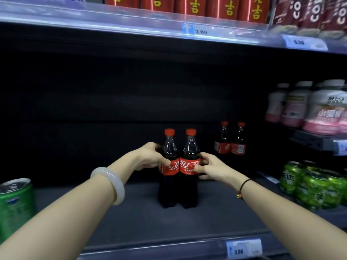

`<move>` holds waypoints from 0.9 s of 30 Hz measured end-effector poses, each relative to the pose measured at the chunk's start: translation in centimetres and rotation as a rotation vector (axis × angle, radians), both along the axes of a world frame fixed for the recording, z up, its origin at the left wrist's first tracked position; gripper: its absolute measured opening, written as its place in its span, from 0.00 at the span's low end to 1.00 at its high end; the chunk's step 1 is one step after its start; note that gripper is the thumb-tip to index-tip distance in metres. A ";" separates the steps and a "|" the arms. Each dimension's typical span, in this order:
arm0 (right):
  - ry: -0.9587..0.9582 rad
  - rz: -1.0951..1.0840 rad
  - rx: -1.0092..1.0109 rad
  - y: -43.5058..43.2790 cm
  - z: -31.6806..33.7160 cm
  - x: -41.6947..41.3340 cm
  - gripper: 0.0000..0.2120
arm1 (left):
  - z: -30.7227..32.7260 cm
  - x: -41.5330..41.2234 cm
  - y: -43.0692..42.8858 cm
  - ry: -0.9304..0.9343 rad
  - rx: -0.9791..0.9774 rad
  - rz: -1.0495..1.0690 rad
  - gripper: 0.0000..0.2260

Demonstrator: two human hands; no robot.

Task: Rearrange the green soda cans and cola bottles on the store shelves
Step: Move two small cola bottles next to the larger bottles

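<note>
Two cola bottles with red caps and red labels stand upright, side by side and touching, on the dark shelf (131, 218). My left hand (150, 156) grips the left cola bottle (170, 190) at its label. At the same height, my right hand (208, 167) grips the right cola bottle (189, 190). Farther back to the right stand two more cola bottles (230, 141). Several green soda cans (311, 186) cluster at the right end of the shelf. One green can (15, 205) stands at the near left edge.
The shelf above carries red cans with yellow characters (193, 5) and dark red bottles (315, 14). White and pink drink bottles (309, 107) sit on a raised shelf at right. Price tags (244, 247) line the shelf front edges.
</note>
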State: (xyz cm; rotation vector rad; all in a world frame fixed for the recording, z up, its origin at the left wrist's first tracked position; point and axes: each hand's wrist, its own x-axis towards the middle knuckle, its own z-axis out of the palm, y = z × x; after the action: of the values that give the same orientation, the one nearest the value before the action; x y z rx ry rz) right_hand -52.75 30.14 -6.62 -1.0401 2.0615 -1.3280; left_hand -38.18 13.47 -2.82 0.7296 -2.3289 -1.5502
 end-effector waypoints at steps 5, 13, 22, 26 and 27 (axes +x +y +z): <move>-0.056 0.012 -0.017 0.3 -0.4 -0.1 0.30 | -0.5 0.0 -0.2 0.012 0.015 0.018 0.22; -0.037 0.019 -0.043 1.4 -1.2 0.7 0.26 | -1.9 0.9 0.3 -0.085 0.050 0.087 0.12; 0.046 0.039 0.077 4.3 -1.0 -0.5 0.20 | -1.4 2.1 3.5 -0.438 -0.184 0.049 0.09; 0.069 0.066 0.110 6.4 -0.1 -1.7 0.17 | -1.5 1.0 6.7 -0.411 -0.173 -0.006 0.05; 0.079 0.072 0.112 7.0 0.2 -2.1 0.17 | -1.6 0.4 7.5 -0.374 -0.168 0.004 0.05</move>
State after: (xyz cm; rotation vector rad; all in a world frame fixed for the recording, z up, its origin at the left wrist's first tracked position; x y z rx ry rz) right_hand -54.81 37.15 -6.41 -1.1223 2.1095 -1.1389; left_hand -37.81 20.98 -4.38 1.0552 -2.6758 -1.2827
